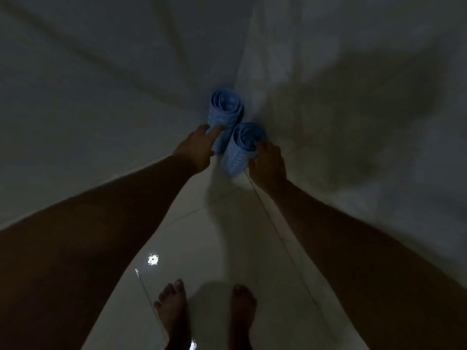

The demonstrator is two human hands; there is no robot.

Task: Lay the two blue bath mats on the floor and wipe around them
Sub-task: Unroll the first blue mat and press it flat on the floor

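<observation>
dim glossy tiled floor (214, 248), far rolled blue mat (225, 109) at wall corner (243, 59) touched by left hand (198, 147), near rolled mat (238, 151) gripped by right hand (269, 164)

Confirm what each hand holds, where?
Right hand grips the nearer rolled mat by its upper edge. Left hand touches the side of the farther rolled mat; grip unclear.

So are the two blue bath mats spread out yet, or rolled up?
Rolled up. The far mat and the near mat both stand on end, spiral ends showing; neither lies flat on the floor.
</observation>
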